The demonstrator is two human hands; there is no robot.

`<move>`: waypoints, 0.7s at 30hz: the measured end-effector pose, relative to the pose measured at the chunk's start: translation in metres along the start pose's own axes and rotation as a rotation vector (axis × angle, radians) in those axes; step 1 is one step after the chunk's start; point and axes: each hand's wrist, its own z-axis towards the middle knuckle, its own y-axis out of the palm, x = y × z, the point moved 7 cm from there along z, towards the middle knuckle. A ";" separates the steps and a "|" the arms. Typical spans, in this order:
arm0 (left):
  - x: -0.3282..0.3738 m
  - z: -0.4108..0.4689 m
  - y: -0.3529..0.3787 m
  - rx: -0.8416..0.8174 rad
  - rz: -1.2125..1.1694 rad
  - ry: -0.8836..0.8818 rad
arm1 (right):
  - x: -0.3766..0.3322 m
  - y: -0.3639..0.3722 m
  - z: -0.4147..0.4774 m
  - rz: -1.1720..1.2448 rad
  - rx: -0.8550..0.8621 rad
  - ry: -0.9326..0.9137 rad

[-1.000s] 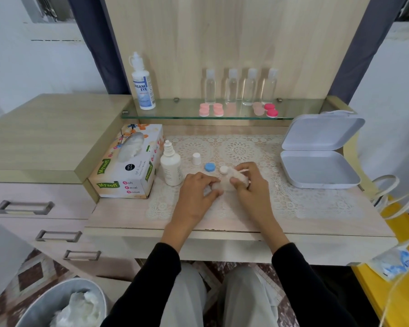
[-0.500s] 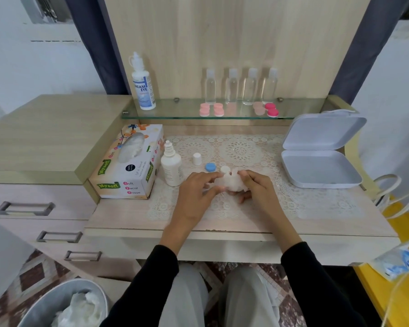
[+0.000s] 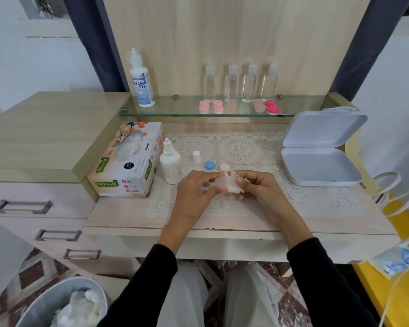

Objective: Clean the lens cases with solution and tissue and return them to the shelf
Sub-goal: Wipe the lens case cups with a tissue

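Both hands meet over the lace mat at the desk's middle. My left hand (image 3: 196, 192) pinches something small and pale that the tissue mostly hides. My right hand (image 3: 260, 187) grips a crumpled white tissue (image 3: 232, 185) and presses it against that thing. Just beyond the hands lie a blue lens-case cap (image 3: 209, 165) and a white cap (image 3: 224, 167). A small solution bottle (image 3: 171, 165) stands uncapped to the left, its white cap (image 3: 196, 156) beside it. Several pink lens cases (image 3: 210, 107) sit on the glass shelf (image 3: 175, 112).
A tissue box (image 3: 125, 161) lies left of the small bottle. A large solution bottle (image 3: 141, 81) and several clear bottles (image 3: 241, 83) stand on the shelf. An open white case (image 3: 321, 168) sits at the right. A bin with used tissues (image 3: 64, 305) is lower left.
The tissue wad has turned between my fingers and my right hand has shifted slightly right and opened its wrist. Both hands stay at the same spot over the mat.
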 end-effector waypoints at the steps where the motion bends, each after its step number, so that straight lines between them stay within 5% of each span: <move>1: 0.001 0.000 0.000 0.004 -0.001 0.007 | 0.001 -0.001 0.000 0.010 0.021 0.002; 21: -0.013 0.001 0.010 -0.092 0.289 -0.050 | 0.000 -0.030 -0.006 -0.156 0.481 -0.217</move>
